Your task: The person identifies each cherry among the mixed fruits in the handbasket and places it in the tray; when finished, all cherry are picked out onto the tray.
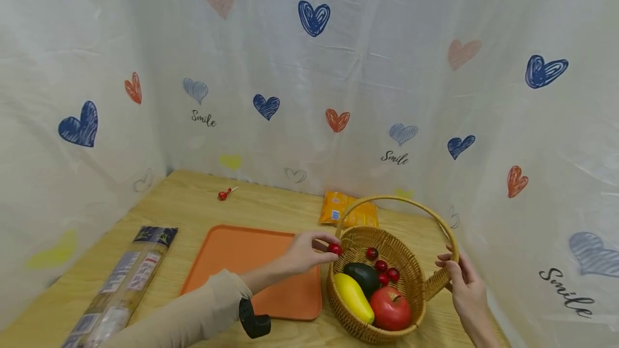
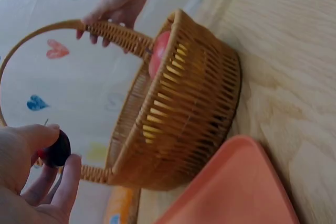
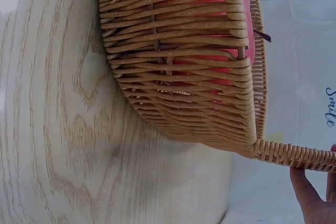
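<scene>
Between thumb and fingertips, my left hand (image 1: 304,252) pinches a dark red cherry (image 1: 335,249) at the left rim of a wicker basket (image 1: 345,324). The cherry's thin stem shows in the left wrist view. My right hand (image 1: 470,290) holds the basket's tall arched handle (image 1: 401,197) near its right base. Inside the basket lie a red apple (image 1: 390,310), a long yellow fruit (image 1: 352,297), a dark green avocado (image 1: 361,277) and several cherries (image 1: 381,266). Seen from the right wrist, the apple (image 3: 249,24) shows through the weave.
An orange tray (image 1: 246,248) lies left of the basket, partly beneath my left forearm. Farther left is a long clear pack of noodles (image 1: 126,278). A red lollipop (image 1: 223,195) and an orange packet (image 1: 338,208) lie toward the back. Heart-printed curtains (image 1: 271,58) enclose the wooden table.
</scene>
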The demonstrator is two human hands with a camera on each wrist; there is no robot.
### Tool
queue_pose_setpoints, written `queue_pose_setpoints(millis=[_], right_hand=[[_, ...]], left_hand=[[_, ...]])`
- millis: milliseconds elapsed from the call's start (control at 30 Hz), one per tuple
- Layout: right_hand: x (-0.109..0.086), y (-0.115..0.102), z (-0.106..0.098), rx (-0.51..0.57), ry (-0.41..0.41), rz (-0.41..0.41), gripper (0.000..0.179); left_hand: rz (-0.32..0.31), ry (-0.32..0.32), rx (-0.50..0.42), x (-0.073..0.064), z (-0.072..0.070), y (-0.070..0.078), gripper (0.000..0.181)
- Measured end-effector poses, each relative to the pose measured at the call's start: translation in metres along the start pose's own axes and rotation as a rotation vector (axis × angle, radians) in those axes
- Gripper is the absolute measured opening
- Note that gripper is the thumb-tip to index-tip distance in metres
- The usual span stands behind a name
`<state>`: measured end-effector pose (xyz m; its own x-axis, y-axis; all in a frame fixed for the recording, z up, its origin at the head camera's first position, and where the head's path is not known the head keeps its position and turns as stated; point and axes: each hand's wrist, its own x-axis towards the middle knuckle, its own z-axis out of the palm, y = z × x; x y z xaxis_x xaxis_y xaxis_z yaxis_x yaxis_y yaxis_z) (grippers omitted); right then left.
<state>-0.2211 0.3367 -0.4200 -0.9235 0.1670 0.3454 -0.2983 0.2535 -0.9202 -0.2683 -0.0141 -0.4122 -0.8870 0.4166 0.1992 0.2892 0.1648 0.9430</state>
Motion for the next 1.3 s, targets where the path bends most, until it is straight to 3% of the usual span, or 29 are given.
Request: queue_pose_setpoints(millis=[133,333,433,533,700,833,1100,1200,1300], right_hand=[[0.000,-0.002,-0.001,0.011,-0.001,-0.010,0.036],[0.000,-0.003,0.000,0.006,0.006,-0.011,0.035],[0.000,-0.003,-0.001,-0.002,0.005,-0.009,0.035],[0.000,-0.002,-0.001,0.006,0.009,-0.008,0.034],[0.000,-0.001,0.000,0.039,0.017,-0.006,0.034],[-0.001,-0.001,0.000,0.034,0.015,-0.009,0.036],[0.000,-0.001,0.003,0.023,0.016,-0.010,0.035],[0.001,-0.002,0.002,0.022,0.009,-0.015,0.035],[0.000,-0.002,0.000,0.035,0.018,-0.002,0.034]], left_hand=[[0.001,0.050,0.010,-0.005,-0.027,-0.013,0.027],[-0.083,0.226,0.024,-0.009,-0.063,-0.041,0.025],[-0.134,0.292,0.081,-0.010,-0.076,-0.053,0.025],[-0.168,0.306,0.183,-0.010,-0.084,-0.063,0.028],[-0.186,0.295,0.397,-0.010,-0.093,-0.079,0.029],[-0.172,0.288,0.502,-0.009,-0.098,-0.091,0.025],[-0.126,0.272,0.555,-0.012,-0.102,-0.101,0.026],[-0.089,0.268,0.537,-0.011,-0.098,-0.091,0.030],[-0.004,0.236,0.460,-0.007,-0.086,-0.073,0.029]])
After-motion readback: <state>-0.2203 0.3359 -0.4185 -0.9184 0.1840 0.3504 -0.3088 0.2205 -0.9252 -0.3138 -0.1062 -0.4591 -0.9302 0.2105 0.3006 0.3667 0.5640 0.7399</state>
